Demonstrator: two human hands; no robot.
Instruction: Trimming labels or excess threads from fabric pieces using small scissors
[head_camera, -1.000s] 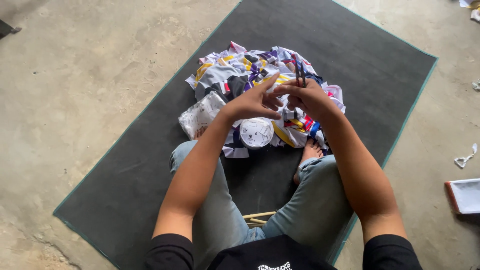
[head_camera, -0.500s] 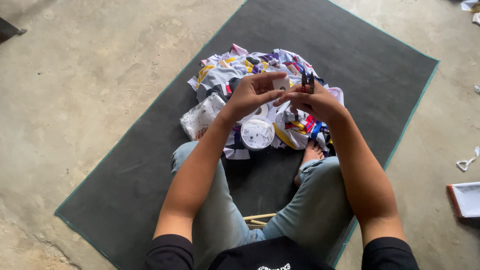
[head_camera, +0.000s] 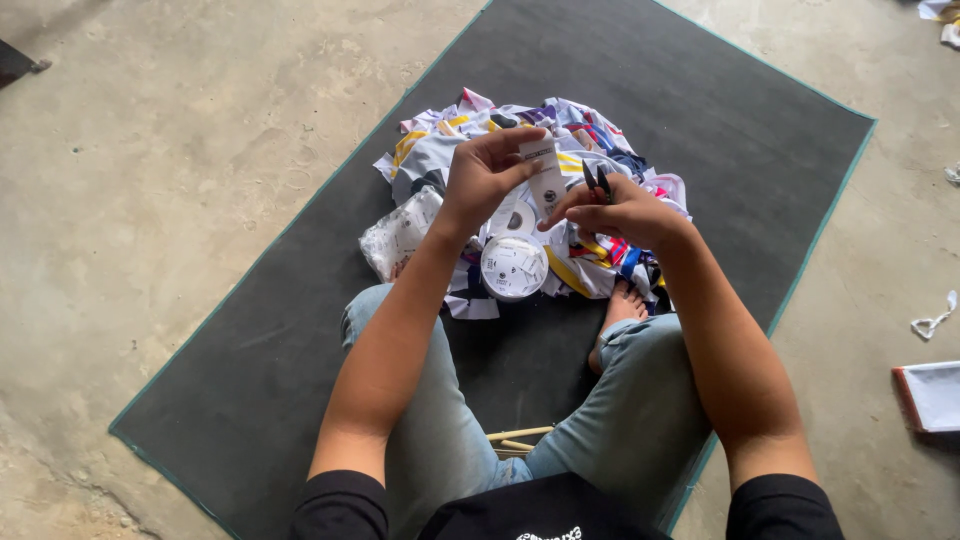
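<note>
Holding: left hand (head_camera: 483, 175) pinches a small white tag (head_camera: 543, 175) upright above the heap; right hand (head_camera: 618, 213) is closed on small dark snips (head_camera: 596, 181), tips pointing up just beside the tag.
Tag, location: between the two hands, over the pile of garments (head_camera: 520, 160).
Tag, handling: judged light, thin and floppy; likely to bend or tear, so best pinched flat near its top edge, clear of the blades.
Snips, handling: judged stiff and sharp; taken by the handles, hidden in the fist.
Pile: white cloth with yellow, blue and red trim, soft, crumpled, resting on the dark mat (head_camera: 700, 80).
Round white piece (head_camera: 514, 267): lies at the near edge of the pile, between the knees.
Surroundings: concrete floor (head_camera: 150, 150); paper scraps well apart at right.
</note>
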